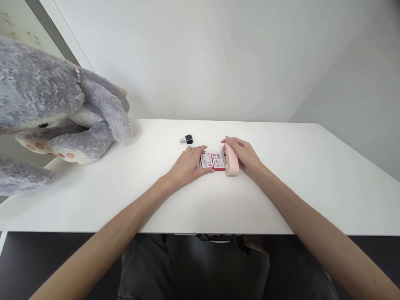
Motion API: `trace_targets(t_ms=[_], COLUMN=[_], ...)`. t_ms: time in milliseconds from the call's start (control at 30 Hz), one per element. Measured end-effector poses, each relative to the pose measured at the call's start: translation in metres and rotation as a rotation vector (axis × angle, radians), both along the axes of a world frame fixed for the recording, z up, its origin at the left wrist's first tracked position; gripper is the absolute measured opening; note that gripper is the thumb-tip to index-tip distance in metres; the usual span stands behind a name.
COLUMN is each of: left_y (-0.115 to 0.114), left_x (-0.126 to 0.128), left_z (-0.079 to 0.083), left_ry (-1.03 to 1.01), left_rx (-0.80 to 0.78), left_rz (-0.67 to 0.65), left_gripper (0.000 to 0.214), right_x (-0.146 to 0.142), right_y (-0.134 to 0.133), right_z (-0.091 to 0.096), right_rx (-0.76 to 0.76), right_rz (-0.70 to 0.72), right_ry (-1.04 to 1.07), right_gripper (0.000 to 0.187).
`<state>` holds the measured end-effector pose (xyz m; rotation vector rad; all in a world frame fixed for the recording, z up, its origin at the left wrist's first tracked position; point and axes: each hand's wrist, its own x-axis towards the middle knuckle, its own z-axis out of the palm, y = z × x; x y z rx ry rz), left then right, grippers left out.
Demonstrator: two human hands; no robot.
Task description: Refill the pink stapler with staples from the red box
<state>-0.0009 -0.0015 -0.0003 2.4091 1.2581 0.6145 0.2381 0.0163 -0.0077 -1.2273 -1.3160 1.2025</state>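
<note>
Two or more small red-and-white boxes (218,161) with printed labels lie side by side on the white table. My left hand (186,166) is around their left end, its thumb along the near side and a finger along the far side. Directly against the right end of the boxes stands a pale pink stapler (232,160), turned lengthwise away from me. My right hand (245,155) is closed on its right side and far end. Some of my right fingertips are hidden behind the stapler. Part of the leftmost box is covered by my left hand.
A small black-and-silver staple remover (188,139) lies beyond my left hand. On the left of the table (312,179) sits a large grey plush toy (90,121). A white wall (200,62) rises behind the table, and my legs are below its front edge.
</note>
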Motion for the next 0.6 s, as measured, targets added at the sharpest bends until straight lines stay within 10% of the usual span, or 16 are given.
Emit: trace_targets(t_ms=[267, 600], left_y=[0.0, -0.006], left_x=[0.002, 0.008], left_z=[0.003, 0.003], left_ry=[-0.157, -0.138], left_rx=[-0.031, -0.007], left_rz=[0.163, -0.005], left_gripper=[0.08, 0.084], right_x=[-0.001, -0.012], right_y=[-0.001, -0.009], right_z=[0.0, 0.004], right_rx=[0.015, -0.017], right_rz=[0.012, -0.01], right_ry=[-0.007, 0.013], right_gripper=[0.055, 0.055])
